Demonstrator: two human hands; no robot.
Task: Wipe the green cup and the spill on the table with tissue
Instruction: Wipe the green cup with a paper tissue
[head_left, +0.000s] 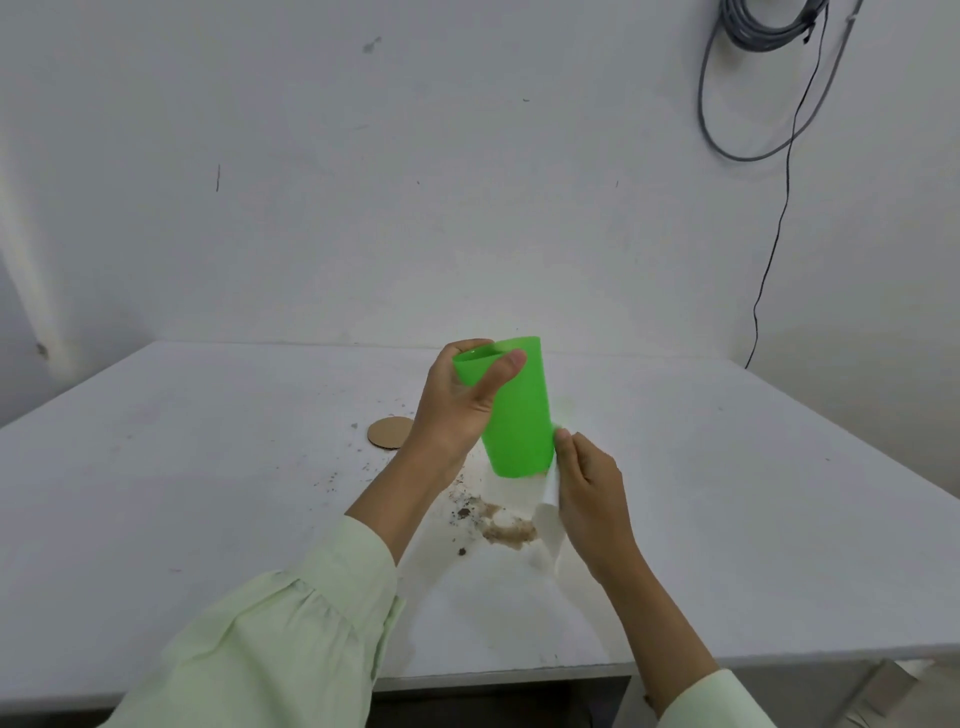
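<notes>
My left hand (454, 402) holds the green cup (517, 415) in the air above the white table (208, 467), thumb across its open rim, cup tilted slightly. A white tissue (545, 499) hangs from my right hand (589, 493), which presses it against the cup's lower right side. Below the cup, a brown spill (506, 530) with dark crumbs lies on the table. The tissue's lower part drapes down toward the spill.
A round cardboard coaster (387, 432) lies on the table left of the cup. Small dark specks are scattered around the spill. Grey coiled cables (753, 78) hang on the wall at the upper right. The table's front edge is near my sleeves.
</notes>
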